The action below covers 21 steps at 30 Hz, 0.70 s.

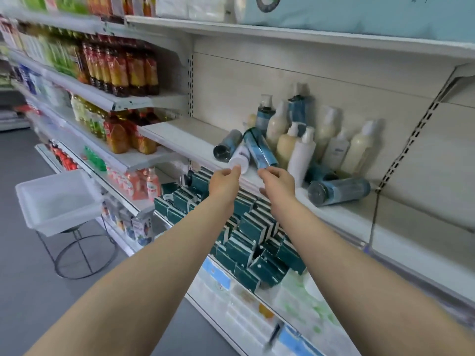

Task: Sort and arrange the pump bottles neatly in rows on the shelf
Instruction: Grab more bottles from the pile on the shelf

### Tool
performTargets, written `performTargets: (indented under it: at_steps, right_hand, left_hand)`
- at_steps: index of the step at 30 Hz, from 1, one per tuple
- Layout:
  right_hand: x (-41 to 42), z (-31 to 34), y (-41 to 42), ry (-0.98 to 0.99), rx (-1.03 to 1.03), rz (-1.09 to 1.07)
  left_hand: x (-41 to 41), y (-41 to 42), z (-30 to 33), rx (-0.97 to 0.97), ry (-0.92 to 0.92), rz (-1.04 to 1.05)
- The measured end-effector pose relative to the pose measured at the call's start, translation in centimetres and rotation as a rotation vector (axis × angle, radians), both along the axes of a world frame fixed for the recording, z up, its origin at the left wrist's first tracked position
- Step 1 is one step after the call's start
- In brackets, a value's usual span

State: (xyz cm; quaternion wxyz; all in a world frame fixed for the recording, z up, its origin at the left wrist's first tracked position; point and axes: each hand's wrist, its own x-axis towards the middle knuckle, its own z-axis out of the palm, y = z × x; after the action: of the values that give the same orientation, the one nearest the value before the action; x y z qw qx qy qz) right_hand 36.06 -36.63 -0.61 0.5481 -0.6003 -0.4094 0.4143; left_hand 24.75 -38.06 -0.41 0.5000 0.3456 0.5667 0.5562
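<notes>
Both arms reach for the jumbled bottles on the shelf [347, 217], left hand [225, 181] loosely open by the fallen white bottle [240, 156], right hand [277, 182] open under the leaning blue bottle [259, 147]; next, probably gripping and standing them upright.

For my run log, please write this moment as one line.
stage: reaching | left hand: open, near fallen white bottle | right hand: open, near tipped blue bottle | shelf: bottles unsorted

Whole shot's kinda motion-smeared. Drink bottles [120, 70] far left are too blurry to read any labels, the pale package [359, 16] up top gets cropped, and a blue bottle [318, 173] hides behind the white bottle [302, 155].
</notes>
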Motion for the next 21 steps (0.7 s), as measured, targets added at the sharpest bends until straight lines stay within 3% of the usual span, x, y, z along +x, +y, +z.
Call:
performTargets:
  at_steps: [6,18,21]
  right_hand:
    - [-0.6,1.5,7.0,-0.048,0.044,-0.032]
    - [-1.9,2.6,14.0,-0.052,0.084,-0.144]
    - [-2.0,2.6,15.0,-0.133,0.120,-0.213]
  left_hand:
    - [-1.4,7.1,0.7,0.002,0.042,0.065]
    - [-3.2,16.4,2.0,0.078,0.065,0.140]
    - [-3.3,18.5,1.8,0.085,0.043,0.120]
